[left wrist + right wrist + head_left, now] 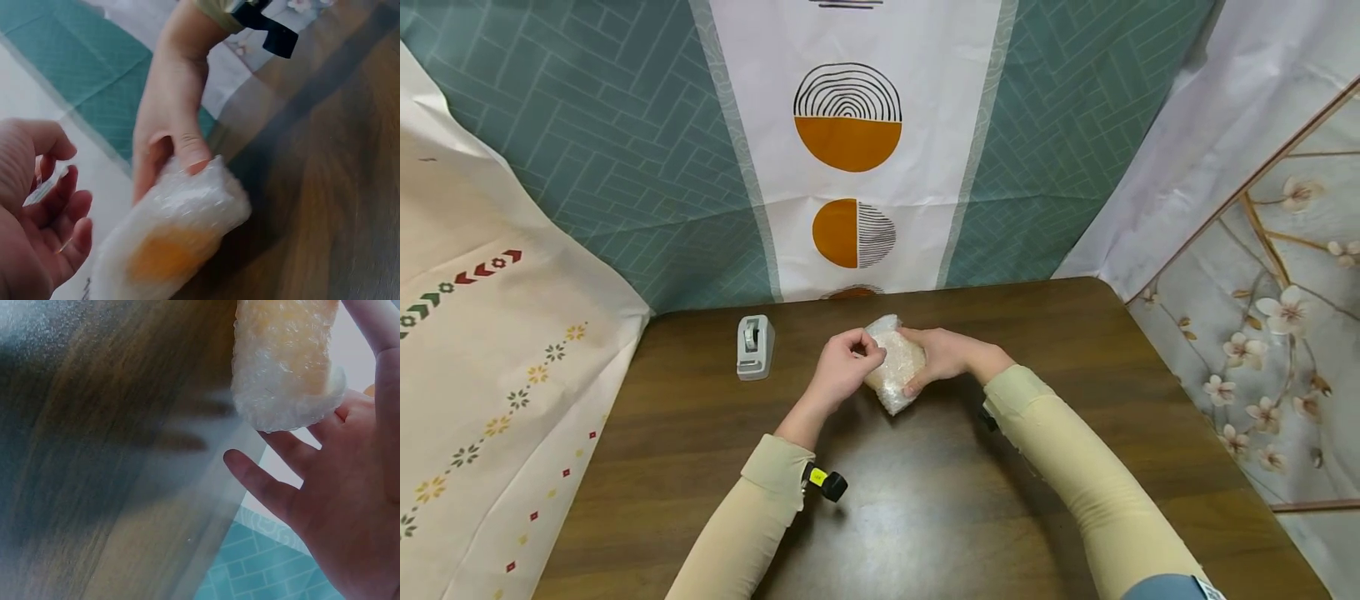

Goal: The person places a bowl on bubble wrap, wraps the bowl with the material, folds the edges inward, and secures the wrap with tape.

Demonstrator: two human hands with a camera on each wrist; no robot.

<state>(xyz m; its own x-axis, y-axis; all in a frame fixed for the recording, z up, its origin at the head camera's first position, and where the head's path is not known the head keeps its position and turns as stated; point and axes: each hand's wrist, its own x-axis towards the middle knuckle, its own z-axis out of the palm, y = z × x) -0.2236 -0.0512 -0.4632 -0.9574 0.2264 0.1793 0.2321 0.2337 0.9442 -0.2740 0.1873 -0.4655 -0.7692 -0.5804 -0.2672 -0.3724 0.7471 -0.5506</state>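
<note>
A bundle of bubble wrap (901, 367) with something orange-yellow showing through it is held over the far middle of the table. My right hand (946, 352) grips it from the right side, thumb on the near face and fingers behind. Close to its left side is my left hand (841, 367), thumb and forefinger brought together. In the left wrist view, a thin clear strip of tape (45, 187) shows between those curled fingers. The right wrist view has the rounded end of the bundle (287, 381) against the fingers.
A light grey tape dispenser (755, 348) stands on the brown wooden table (880, 508), left of the hands. Behind the table hangs a patterned cloth (857, 183), with more cloth at both sides. Each wrist carries a small black camera.
</note>
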